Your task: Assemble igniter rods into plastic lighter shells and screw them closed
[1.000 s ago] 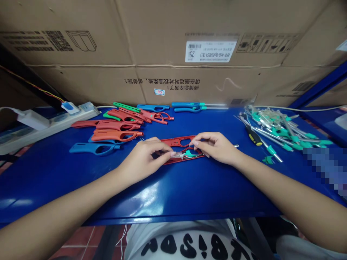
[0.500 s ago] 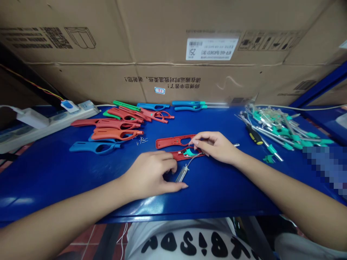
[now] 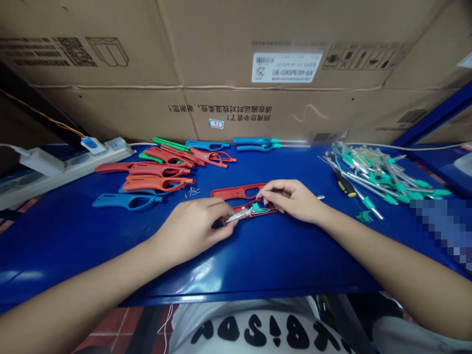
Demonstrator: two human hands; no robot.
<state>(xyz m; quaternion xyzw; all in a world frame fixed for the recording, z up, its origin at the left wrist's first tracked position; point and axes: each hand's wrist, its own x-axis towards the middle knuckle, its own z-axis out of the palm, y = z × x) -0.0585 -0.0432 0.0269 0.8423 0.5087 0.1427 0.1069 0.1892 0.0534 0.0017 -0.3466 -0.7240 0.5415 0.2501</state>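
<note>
My left hand [image 3: 197, 223] pinches a clear lighter fuel tank [image 3: 238, 215] between thumb and fingers, over the left end of a red lighter shell half [image 3: 271, 212]. Inside that half sits a green trigger [image 3: 256, 208], with a thin tube beside it. At the shell's right end, my right hand [image 3: 291, 199] is closed, thumb against fingers; what its fingertips grip is hidden. A metal tip [image 3: 320, 197] pokes out past the right hand. Just behind lies the other red shell half [image 3: 228, 191], its hollow side up.
Red, orange, green and blue lighter shells [image 3: 158, 169] lie at the left, near small screws [image 3: 192, 191] and a power strip [image 3: 99, 156]. Blue lighter halves with metal rods [image 3: 258, 142] rest at the back. A screwdriver [image 3: 343, 184] and a pile of green-ended metal tubes [image 3: 387, 172] lie right. Cardboard [image 3: 221, 64] stands behind.
My left hand has picked up the clear fuel tank from the table in front and moved it up and left onto the red shell half. My right hand has stayed in place.
</note>
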